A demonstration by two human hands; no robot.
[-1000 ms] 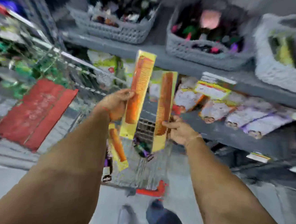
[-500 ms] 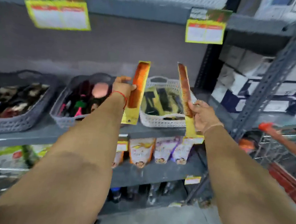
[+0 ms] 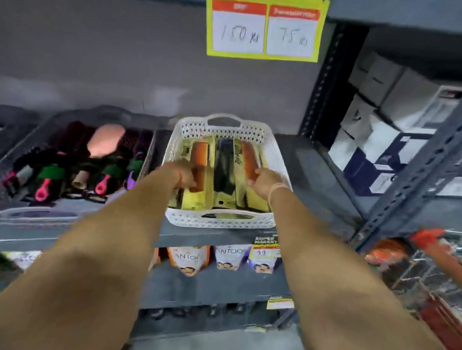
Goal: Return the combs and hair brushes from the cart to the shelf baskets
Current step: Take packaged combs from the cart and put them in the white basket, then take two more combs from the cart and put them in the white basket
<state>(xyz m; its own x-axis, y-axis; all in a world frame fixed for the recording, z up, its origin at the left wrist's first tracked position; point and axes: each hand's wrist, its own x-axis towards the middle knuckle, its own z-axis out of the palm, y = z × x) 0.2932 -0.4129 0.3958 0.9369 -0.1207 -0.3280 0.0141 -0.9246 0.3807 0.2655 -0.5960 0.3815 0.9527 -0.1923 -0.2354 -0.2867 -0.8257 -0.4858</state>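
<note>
A white perforated basket (image 3: 219, 221) stands on the grey shelf. Inside it lie packaged combs on yellow cards, with a black comb (image 3: 223, 164) in the middle. My left hand (image 3: 185, 175) is inside the basket's left side, gripping an orange comb (image 3: 200, 155) in its yellow pack. On the right side, my right hand (image 3: 265, 182) grips a second orange comb (image 3: 250, 157), which lies low among the other packs. To the left, a grey basket (image 3: 20, 211) holds several hair brushes (image 3: 105, 142) with pink, green and purple handles.
A yellow price sign (image 3: 265, 28) hangs above the white basket. Pouches (image 3: 188, 258) fill the shelf below. A slanted grey shelf post (image 3: 428, 165) and white boxes (image 3: 393, 117) are to the right. The cart (image 3: 441, 268) with its orange handle stands at the lower right.
Both hands have carried the two orange combs from mid-air in front of the shelf down into the white basket. The view has moved closer to the shelf.
</note>
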